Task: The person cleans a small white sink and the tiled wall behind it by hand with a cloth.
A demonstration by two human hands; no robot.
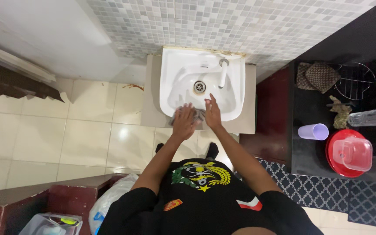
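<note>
head view: hands [199,118] hide cloth [198,114].

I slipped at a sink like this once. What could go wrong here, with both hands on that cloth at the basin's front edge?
The grey cloth lies over the white sink's front rim under the left hand and right hand; it could slide off or drip onto the glossy floor tiles, possibly making them slippery underfoot. The person also leans forward over the basin, so a slip there would be awkward.
</note>
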